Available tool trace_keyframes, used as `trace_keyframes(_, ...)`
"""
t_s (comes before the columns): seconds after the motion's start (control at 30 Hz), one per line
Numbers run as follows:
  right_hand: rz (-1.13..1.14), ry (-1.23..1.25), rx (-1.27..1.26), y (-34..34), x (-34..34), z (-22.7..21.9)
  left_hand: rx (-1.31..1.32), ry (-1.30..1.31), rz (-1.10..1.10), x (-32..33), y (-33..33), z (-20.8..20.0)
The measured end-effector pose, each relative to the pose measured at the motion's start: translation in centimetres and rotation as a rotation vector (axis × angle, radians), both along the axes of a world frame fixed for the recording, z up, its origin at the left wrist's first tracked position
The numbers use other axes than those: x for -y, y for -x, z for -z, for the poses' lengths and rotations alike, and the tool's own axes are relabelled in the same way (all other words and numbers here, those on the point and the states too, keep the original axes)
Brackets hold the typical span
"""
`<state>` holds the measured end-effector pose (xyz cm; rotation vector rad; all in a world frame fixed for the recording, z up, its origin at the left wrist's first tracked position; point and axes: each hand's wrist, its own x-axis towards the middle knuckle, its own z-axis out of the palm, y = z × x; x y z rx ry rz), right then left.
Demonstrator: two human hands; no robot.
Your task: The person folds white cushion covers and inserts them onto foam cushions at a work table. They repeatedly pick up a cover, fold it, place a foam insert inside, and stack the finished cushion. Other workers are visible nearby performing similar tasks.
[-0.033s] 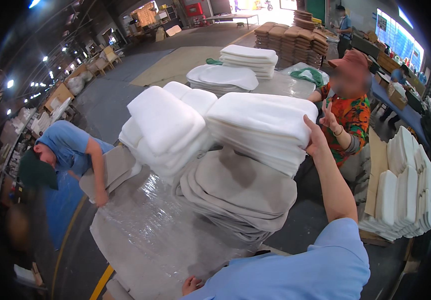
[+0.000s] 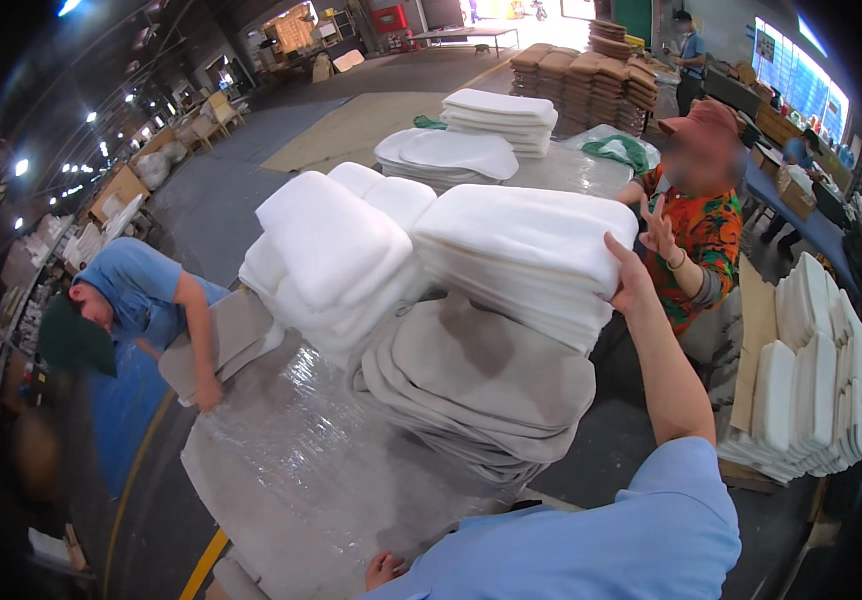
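The right hand (image 2: 633,282) gripped the near corner of the white stack (image 2: 526,255), which sat atop the grey pile (image 2: 481,385) on the wrapped table (image 2: 291,470). The left hand (image 2: 383,570) rested at the table's near edge, fingers loosely curled, holding nothing. To my eye, the stack wanted support from underneath, since one corner grip could let the sheets slide. Another white stack (image 2: 336,260) crowded its left side; a co-worker (image 2: 691,235) stood close behind, leaving open room only toward the near side.

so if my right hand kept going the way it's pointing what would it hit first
The right hand already rests on the end of the white foam pad stack; pushing on, it would likely press straight into that stack, though depth is hard to judge.
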<state>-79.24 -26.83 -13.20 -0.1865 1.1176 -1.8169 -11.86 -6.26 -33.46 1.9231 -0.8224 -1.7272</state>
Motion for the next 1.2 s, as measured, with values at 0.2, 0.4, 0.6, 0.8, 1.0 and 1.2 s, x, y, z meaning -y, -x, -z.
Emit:
trace_keyframes(0.2,0.114,0.045,0.028,-3.8,-1.2,2.6,-0.003,0.075,0.041,0.9,2.1,-0.5)
trace_keyframes(0.4,0.226,0.151,0.141,-8.4,-6.0,6.3,0.160,0.457,0.579,8.8,7.9,-2.6)
trace_keyframes(0.6,0.229,0.165,0.162,-11.5,-13.0,6.9,0.352,1.343,1.092,16.1,21.5,-18.8)
trace_keyframes(0.8,0.171,0.098,0.307,-14.6,-18.9,6.4,0.526,1.703,1.305,17.2,30.6,-23.8)
trace_keyframes(1.0,0.025,0.099,0.396,-15.8,-22.8,7.6,0.555,1.857,1.442,17.4,32.0,-23.4)
trace_keyframes(1.2,-0.039,0.081,0.367,-17.5,-23.3,7.2,0.098,1.480,1.587,16.4,27.8,-23.9)
